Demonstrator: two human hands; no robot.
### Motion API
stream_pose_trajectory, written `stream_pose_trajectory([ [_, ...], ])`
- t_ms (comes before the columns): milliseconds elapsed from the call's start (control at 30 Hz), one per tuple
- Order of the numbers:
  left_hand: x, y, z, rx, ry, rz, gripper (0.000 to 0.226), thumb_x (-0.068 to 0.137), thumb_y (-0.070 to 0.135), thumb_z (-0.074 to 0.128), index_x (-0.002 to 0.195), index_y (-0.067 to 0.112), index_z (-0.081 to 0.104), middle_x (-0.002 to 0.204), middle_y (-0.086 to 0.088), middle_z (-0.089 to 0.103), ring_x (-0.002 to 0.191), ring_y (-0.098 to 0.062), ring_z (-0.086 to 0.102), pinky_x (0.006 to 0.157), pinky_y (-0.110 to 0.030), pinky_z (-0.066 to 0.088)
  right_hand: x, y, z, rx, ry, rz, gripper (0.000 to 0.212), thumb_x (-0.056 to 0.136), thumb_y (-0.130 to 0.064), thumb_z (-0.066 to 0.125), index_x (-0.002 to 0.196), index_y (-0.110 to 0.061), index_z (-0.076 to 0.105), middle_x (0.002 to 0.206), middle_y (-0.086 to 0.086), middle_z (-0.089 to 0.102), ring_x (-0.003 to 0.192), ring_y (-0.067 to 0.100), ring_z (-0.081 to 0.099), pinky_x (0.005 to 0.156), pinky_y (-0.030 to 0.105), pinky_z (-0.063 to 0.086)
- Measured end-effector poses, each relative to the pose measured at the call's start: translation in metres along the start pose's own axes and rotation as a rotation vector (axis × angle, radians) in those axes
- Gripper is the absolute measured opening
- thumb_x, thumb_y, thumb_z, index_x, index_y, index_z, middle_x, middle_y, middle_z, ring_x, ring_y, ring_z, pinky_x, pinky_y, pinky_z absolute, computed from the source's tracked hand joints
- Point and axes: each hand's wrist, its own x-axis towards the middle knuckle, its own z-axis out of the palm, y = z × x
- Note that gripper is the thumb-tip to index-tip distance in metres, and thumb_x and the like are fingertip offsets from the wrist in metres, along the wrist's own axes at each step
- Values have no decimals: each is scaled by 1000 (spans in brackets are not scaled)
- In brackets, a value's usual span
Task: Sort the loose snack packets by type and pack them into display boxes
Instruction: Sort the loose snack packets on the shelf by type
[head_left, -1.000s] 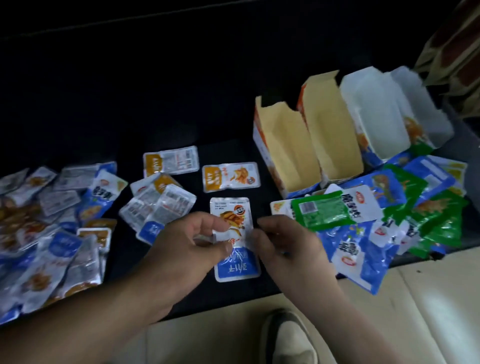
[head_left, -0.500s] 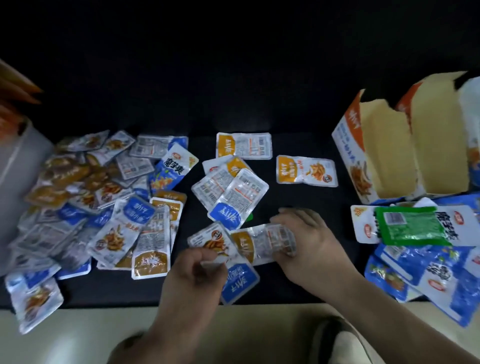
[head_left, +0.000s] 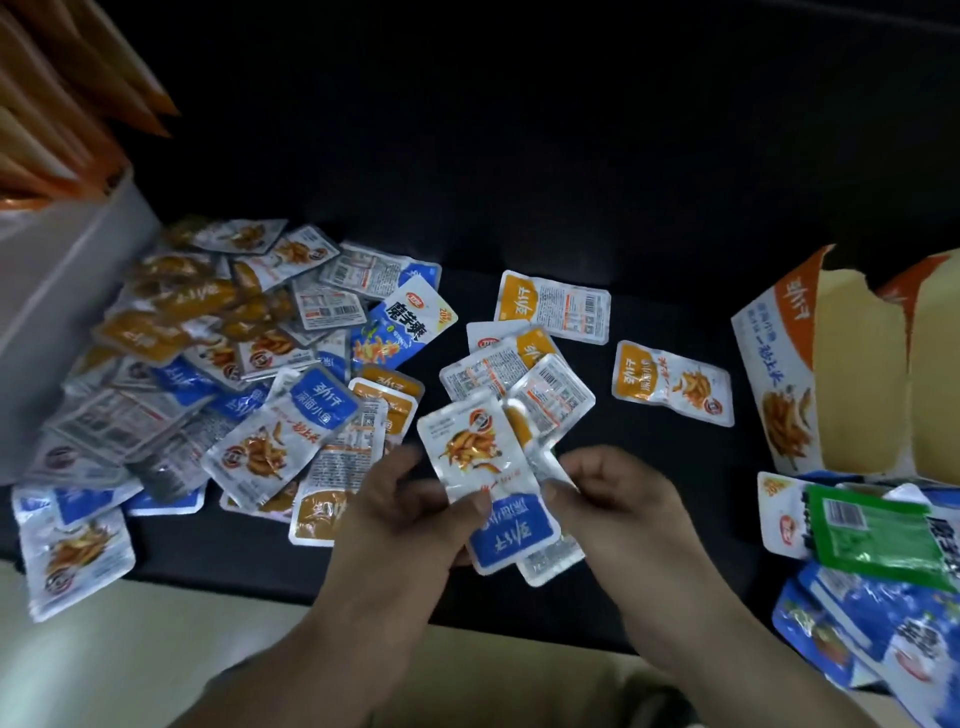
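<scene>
A small stack of silver fish snack packets sits between my hands above the black table. The top one, a blue-label packet (head_left: 485, 478), faces up. My left hand (head_left: 400, 514) grips the stack from the left with its thumb on the blue label. My right hand (head_left: 613, 499) pinches the stack's right edge, where an orange-label packet (head_left: 550, 410) shows behind. A big heap of loose blue and orange packets (head_left: 218, 374) lies to the left. An open orange display box (head_left: 831, 374) stands at the right.
Single orange-label packets (head_left: 672, 382) (head_left: 553, 306) lie mid-table. Green and blue packets (head_left: 878, 540) pile at the right front. A grey bin (head_left: 67, 291) with orange boxes stands far left. The black table (head_left: 519, 182) ends near my wrists, with pale floor below.
The view swung left, bringing the left heap and grey bin into sight. Both hands lifted the blue-label packet together with another packet and now hold them as a stack.
</scene>
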Motion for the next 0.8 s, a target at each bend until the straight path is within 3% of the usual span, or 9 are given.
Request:
stream_pose_trajectory([
  [100, 3, -1, 0, 57, 15, -1, 9, 97, 22, 69, 105, 20, 75, 85, 2, 80, 68, -13, 75, 68, -39, 64, -7, -8, 17, 161, -90, 65, 11, 98, -8, 64, 99, -11, 75, 93, 10, 79, 83, 22, 78, 70, 32, 62],
  [200, 9, -1, -7, 40, -5, -26, 13, 98, 33, 67, 102, 24, 76, 90, 0, 80, 76, -16, 77, 83, -51, 63, -8, -15, 23, 172, -209, 90, 19, 101, -8, 58, 107, -12, 75, 100, 10, 79, 94, 29, 77, 84, 45, 62],
  [333, 22, 5, -17, -54, 96, -16, 6, 91, 25, 79, 92, 26, 73, 87, 4, 80, 87, -22, 78, 89, -54, 60, 10, -31, 15, -305, -162, -139, 29, 100, -17, 62, 106, -42, 74, 108, -17, 75, 92, 2, 72, 73, 25, 60],
  [400, 26, 6, -20, -78, 159, -12, 12, 90, 21, 79, 93, 26, 69, 79, 11, 78, 82, -16, 77, 79, -45, 61, 38, -38, 7, -725, -110, -406, 52, 94, -14, 66, 129, -51, 58, 137, -22, 58, 108, -4, 62, 84, 28, 59],
  [467, 26, 5, -23, -69, 177, -8, 12, 92, 20, 78, 95, 27, 68, 80, 10, 78, 81, -14, 77, 75, -42, 58, 70, -46, 7, -1128, -212, -546, 89, 88, -17, 72, 156, -50, 24, 165, -21, 21, 152, 4, 20, 122, 44, 33],
  [500, 25, 3, -25, -67, 175, -10, 11, 93, 20, 77, 97, 27, 69, 83, 9, 79, 82, -14, 77, 77, -44, 60, 83, -51, 8, -1274, -280, -538, 103, 87, -21, 75, 160, -48, 8, 169, -21, 3, 156, 6, -7, 129, 45, 11],
  [567, 23, 1, -27, -54, 173, -3, 10, 94, 21, 75, 98, 28, 69, 86, 8, 79, 84, -14, 77, 83, -48, 62, 101, -61, 12, -1407, -341, -511, 118, 84, -27, 81, 160, -46, -8, 170, -18, -7, 154, 8, -22, 127, 41, -10],
  [700, 23, 0, -30, -63, 174, 16, 11, 96, 21, 73, 103, 28, 70, 88, 12, 79, 82, -7, 77, 76, -39, 61, 100, -61, 16, -1409, -194, -513, 109, 77, -43, 86, 162, -39, 16, 156, -9, 32, 147, 16, 20, 122, 35, 21],
  [800, 21, -1, -29, -61, 180, 25, 11, 96, 19, 73, 103, 26, 69, 86, 14, 79, 79, -4, 76, 69, -31, 57, 89, -44, 11, -1324, -74, -432, 75, 74, -48, 87, 137, -34, 49, 125, -9, 48, 121, 13, 44, 96, 35, 47],
])
